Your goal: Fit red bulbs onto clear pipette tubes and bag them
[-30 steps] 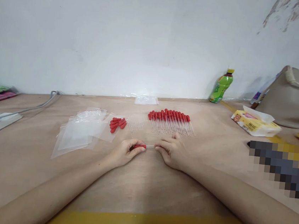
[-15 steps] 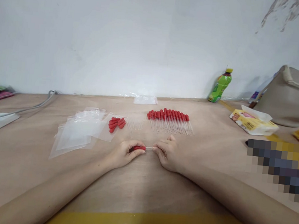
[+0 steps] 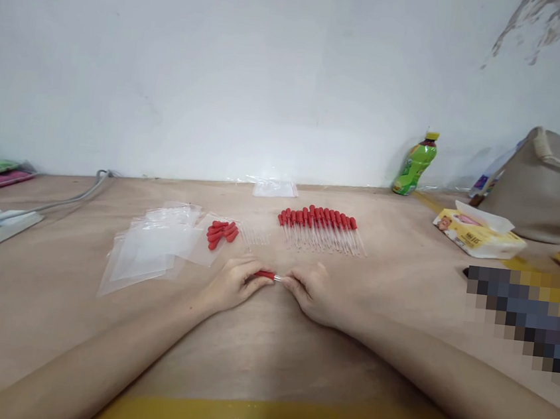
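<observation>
My left hand (image 3: 241, 281) is closed around a red rubber bulb (image 3: 266, 275), thumb and fingers pinching it. From the bulb's right end a short length of clear glass tube (image 3: 278, 278) shows, and my right hand (image 3: 312, 291) pinches that tube, hiding the rest of it. Just beyond my left hand lies a small heap of loose red bulbs (image 3: 221, 232) on a clear bag, with several thin clear tubes (image 3: 256, 235) beside it. Behind my right hand, a row of droppers with red bulbs (image 3: 319, 219) lies side by side, tubes toward me.
Clear plastic bags (image 3: 148, 249) lie stacked at left, near a grey cable (image 3: 78, 196). Another bag (image 3: 275, 189) rests by the wall. At right stand a green bottle (image 3: 415, 165), a yellow tissue pack (image 3: 477, 235) and a beige bag (image 3: 547, 187). A pixelated dark area covers the right edge.
My hands have come slightly closer together, and less tube shows between them. My left fingers now cover more of the bulb. The whole view has shifted slightly.
</observation>
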Available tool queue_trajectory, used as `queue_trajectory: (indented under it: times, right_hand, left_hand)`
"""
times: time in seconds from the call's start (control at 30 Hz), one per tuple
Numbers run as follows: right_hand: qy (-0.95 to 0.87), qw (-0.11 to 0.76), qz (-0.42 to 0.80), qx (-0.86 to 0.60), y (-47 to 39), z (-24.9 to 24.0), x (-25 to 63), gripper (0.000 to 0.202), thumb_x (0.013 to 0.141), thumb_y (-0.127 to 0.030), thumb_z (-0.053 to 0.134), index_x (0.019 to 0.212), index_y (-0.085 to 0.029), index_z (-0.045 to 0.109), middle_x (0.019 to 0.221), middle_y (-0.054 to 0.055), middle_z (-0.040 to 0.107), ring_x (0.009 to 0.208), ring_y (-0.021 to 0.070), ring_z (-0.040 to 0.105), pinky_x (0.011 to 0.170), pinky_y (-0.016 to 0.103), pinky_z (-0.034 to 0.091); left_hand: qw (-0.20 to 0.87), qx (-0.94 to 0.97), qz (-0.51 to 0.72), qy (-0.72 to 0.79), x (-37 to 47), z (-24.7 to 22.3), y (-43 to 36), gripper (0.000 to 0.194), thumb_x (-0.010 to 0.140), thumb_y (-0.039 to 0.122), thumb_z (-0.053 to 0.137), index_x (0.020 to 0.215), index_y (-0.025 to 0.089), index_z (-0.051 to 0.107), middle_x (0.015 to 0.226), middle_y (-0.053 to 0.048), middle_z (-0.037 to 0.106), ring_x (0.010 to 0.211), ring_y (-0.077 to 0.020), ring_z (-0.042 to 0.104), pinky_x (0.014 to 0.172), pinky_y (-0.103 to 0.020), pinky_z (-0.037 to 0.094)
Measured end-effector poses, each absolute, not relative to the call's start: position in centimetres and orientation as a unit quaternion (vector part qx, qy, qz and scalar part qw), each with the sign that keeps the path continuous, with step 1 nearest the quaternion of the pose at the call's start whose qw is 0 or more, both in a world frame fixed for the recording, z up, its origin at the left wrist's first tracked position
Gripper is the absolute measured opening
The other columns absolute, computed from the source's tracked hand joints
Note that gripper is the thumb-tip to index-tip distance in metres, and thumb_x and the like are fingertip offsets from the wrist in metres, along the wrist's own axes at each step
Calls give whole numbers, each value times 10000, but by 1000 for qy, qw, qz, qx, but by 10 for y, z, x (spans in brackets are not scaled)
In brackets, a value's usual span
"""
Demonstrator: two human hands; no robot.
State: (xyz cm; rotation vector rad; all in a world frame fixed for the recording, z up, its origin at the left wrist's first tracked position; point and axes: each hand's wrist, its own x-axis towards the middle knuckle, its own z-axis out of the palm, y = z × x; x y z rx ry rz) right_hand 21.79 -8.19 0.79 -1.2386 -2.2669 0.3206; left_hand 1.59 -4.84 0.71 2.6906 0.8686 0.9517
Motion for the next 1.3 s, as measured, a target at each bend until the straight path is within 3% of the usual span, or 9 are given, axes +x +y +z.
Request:
queue_trajectory:
  times: [0.23,0.37,0.5,0.67,0.87,1.07,1.2,1.3]
  right_hand:
    - [-769,274,206,-540,-57,29,230,176,775,-248,478,666,-178,597,606,-2,619,535,110,522,513,217,328]
    - [-695,322,142,-627,-16,39,230,208,735,-266,487,572,-180,584,590,13,615,600,142,558,572,235,354]
    - [-655,277,67,-700,19,39,220,302,739,-290,457,470,-185,547,590,33,614,653,177,567,686,300,347]
    - [-634,237,37,-735,39,27,210,241,734,-321,469,601,-181,612,707,65,643,723,212,573,734,354,317]
    - [-641,232,11,-732,39,20,210,265,771,-358,439,670,-176,603,708,55,638,731,209,569,745,358,274]
    - [-708,280,-20,-648,21,18,190,248,807,-355,427,766,-186,605,723,28,655,727,173,569,796,359,214]
    - [-758,258,-31,-598,10,14,167,291,820,-395,430,840,-192,636,880,59,658,834,187,560,801,366,194]
    - [-777,230,-43,-584,7,10,156,338,835,-419,405,814,-193,657,877,75,648,847,200,549,796,374,195]
  left_hand:
    - [-71,848,345,395,-5,4,-28,299,794,319,560,1051,167,571,1075,-102,566,1035,-238,498,910,-416,400]
    - [-74,840,316,434,-12,0,-22,283,787,329,553,1009,163,609,1105,-107,552,1084,-253,479,941,-432,381]
    - [-51,840,299,449,-12,-2,-21,238,810,287,511,985,176,628,1103,-91,575,1068,-240,503,939,-433,385]
    - [-29,844,286,453,-11,-1,-20,219,820,207,460,941,173,640,1054,-76,613,1034,-212,535,961,-437,366]
    - [-16,842,288,456,-12,-1,-18,239,819,153,428,940,171,633,1041,-70,624,1015,-203,548,959,-436,371]
    - [-2,847,297,442,-12,-1,-17,266,815,114,398,938,168,627,1022,-74,626,977,-205,562,928,-437,402]
    - [1,849,306,430,-12,-2,-18,283,800,92,396,947,169,625,1018,-75,624,962,-208,562,899,-422,431]
    - [1,850,308,427,-12,-2,-18,290,793,86,399,959,168,623,1007,-77,623,951,-208,561,883,-408,444]
